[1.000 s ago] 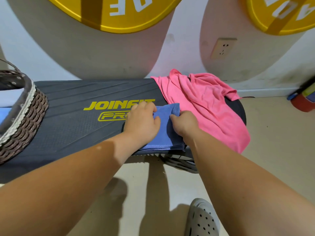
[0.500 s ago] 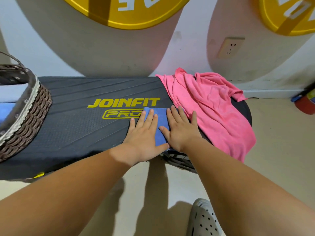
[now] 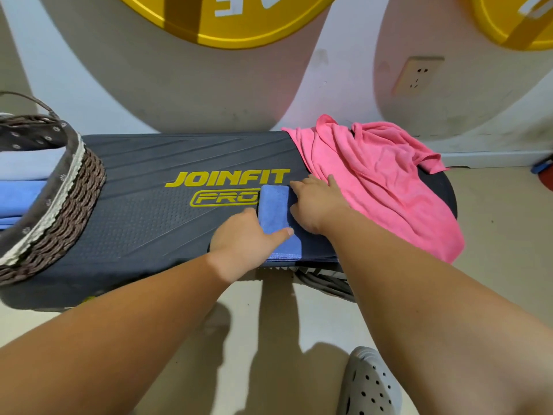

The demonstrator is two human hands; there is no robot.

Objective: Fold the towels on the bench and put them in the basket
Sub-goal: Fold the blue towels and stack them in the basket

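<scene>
Folded towels (image 3: 21, 187) already sit in the basket (image 3: 59, 217) at the left, both flat, open hands, left hand (image 3: 242, 238) and right hand (image 3: 314, 205), press the small blue towel (image 3: 273, 208) on the bench (image 3: 143, 223), and the crumpled pink towel (image 3: 374, 175) still waits at the right.

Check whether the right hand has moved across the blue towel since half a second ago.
Yes. The right hand has slid right, off the blue towel toward the pink towel, judged against the PRO logo.

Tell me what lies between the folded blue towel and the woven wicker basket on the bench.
Only bare dark bench with its yellow logo separates the folded blue towel from the woven wicker basket, per the head view.
</scene>
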